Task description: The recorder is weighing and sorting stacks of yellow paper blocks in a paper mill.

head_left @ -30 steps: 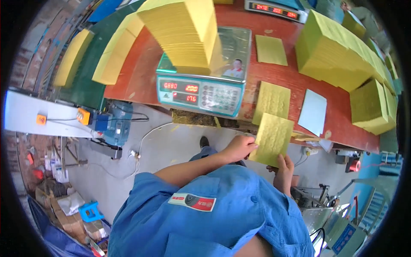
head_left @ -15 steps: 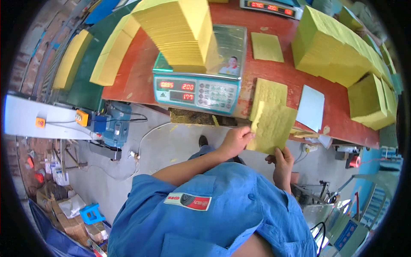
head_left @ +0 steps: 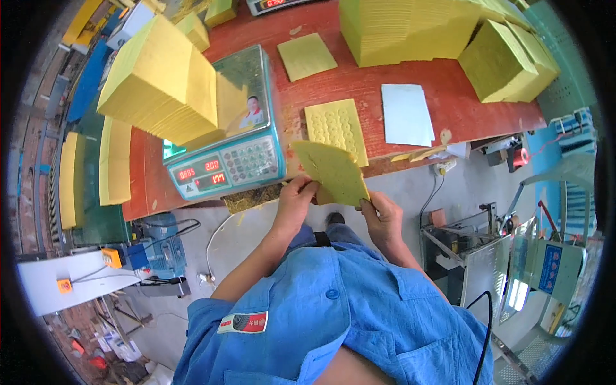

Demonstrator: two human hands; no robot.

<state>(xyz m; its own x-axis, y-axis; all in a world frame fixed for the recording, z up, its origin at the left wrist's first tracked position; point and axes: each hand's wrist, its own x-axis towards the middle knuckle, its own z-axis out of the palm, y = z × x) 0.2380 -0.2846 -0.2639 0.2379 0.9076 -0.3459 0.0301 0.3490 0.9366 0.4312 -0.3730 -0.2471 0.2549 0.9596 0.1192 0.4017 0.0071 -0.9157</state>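
One bent yellow sheet (head_left: 335,171) (any layering cannot be told) is held in two closed grips, left hand (head_left: 297,200) and right hand (head_left: 384,218), before the bench (head_left: 359,83), its long axis slanted forward-left.

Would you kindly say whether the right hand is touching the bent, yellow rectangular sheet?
Touching: in the head view, the right hand grips the yellow sheet at its lower corner.

Workshop, clearly: worn red bench (head_left: 360,83) (paint scuffed), digital scale (head_left: 224,163), bulk stacks of yellow paper (head_left: 410,35), blue electric motor (head_left: 164,242) with cables, metal-framed equipment (head_left: 486,279), plain grey floor (head_left: 252,230).
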